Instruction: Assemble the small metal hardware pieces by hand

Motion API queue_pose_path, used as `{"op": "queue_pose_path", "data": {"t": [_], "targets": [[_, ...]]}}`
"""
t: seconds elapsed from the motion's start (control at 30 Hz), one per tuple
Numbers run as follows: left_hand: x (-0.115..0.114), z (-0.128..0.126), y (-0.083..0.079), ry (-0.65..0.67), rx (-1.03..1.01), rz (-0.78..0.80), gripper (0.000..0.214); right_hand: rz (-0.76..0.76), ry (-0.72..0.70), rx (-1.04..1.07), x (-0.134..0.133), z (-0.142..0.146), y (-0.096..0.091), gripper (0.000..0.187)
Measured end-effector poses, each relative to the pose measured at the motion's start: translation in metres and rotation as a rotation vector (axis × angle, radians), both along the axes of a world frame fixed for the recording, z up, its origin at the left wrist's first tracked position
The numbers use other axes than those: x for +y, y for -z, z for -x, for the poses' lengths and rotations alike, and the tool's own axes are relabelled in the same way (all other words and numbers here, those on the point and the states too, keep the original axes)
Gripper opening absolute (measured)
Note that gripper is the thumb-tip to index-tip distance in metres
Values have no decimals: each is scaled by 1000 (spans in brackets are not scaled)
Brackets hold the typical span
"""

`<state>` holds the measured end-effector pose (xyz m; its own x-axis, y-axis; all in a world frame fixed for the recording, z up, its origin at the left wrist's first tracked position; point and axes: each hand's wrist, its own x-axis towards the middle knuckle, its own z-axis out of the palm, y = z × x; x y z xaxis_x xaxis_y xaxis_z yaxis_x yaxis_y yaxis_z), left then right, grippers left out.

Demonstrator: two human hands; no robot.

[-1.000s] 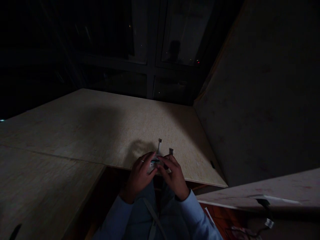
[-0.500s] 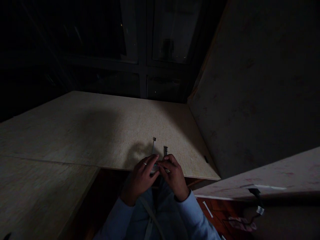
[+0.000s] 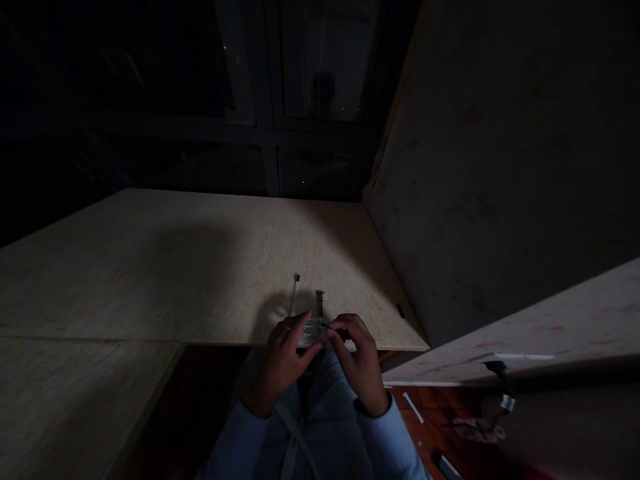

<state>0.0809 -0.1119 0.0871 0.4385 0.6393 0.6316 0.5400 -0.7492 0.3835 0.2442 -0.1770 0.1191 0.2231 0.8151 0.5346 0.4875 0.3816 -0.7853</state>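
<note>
My left hand [image 3: 287, 353] has its thumb and fingers closed about the edges of a small clear plastic case [image 3: 311, 329] at the table's front edge. Beside the case, my right hand [image 3: 356, 350] pinches a small dark thing [image 3: 325, 326], too small and dim to name. Just beyond my hands lies a thin pale stick [image 3: 293, 297] with a dark block at its far end. Right of it is a short dark piece [image 3: 321, 300] with a wider, T-like far end.
The pale table [image 3: 215, 267] runs to a dark window [image 3: 270, 133]. A wall [image 3: 500, 200] borders its right side, where a small black object [image 3: 401, 311] lies. On the reddish floor are a white strip [image 3: 413, 408] and a black cable [image 3: 504, 383].
My right hand has moved slightly away from my left, and more of the clear case shows between them. The whole view has shifted a little.
</note>
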Motion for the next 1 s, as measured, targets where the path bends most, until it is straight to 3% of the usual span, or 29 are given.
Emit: {"op": "queue_pose_path", "data": {"t": [0.3,0.57,0.8,1.0], "targets": [[18,-58,19,7,-82,191,55,175,123,218,-21,-28,11,17],[29,-125,7,165,182,386,57,116,157,257,-27,-44,16,18],[41,-182,19,195,287,370,54,77,205,210,-29,-57,16,19],[37,-198,18,191,315,357,54,71,247,245,-32,-67,16,20]]}}
